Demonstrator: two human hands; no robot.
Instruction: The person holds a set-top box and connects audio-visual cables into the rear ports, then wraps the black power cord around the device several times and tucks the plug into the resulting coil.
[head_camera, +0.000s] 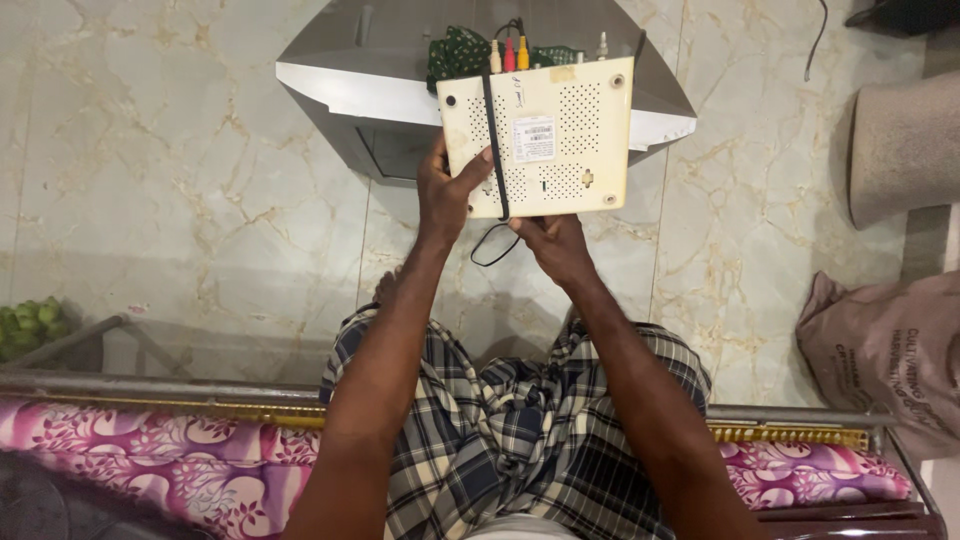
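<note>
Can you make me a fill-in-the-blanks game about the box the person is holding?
1. The left hand and the right hand hold up a cream-coloured box dotted with small ____.
2. A ____ cable runs down across the box.
3. Behind the plugs at the box's top edge sits a ____ circuit board.
4. The floor below is made of pale ____.

Missing words: holes; black; green; tiles

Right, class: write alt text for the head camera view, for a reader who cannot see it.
Seen from above, a seated person's left hand and right hand hold up a cream set-top box, underside showing, with a black cable across it. Beyond it on the marble floor lies a grey casing.
</note>
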